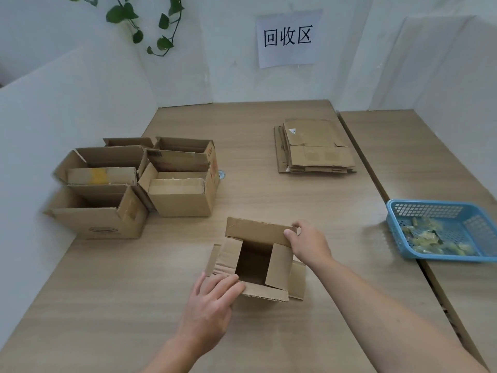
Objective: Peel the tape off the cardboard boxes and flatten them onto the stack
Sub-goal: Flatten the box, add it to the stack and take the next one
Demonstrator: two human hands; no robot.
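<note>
here, at a wooden table (269, 189), a person works on a small cardboard box (255, 265) that stands upright near the table's middle, all four top flaps open and its dark inside showing. the right hand (309, 243) pinches the right corner of the far flap, thumb on the near face and fingers curled over the top edge, holding that flap upright. the left hand (209, 305) lies on the box's near left corner, fingers almost straight and spread narrowly across the flap, thumb along the near flap's edge; whether it grips or merely presses cannot be told. at one o'clock from the box, well apart, sits the stack of flattened cardboard (314, 146), a small white label on its top sheet. at ten o'clock stands a cluster of open cardboard boxes (134, 181), touching one another, one bearing a yellow patch. at three o'clock a blue plastic basket (427, 210) holds crumpled tape scraps (427, 234). on the white wall at twelve o'clock hangs a paper sign (287, 39) with three printed characters, and a green vine (139, 20) trails down at eleven o'clock.
</note>
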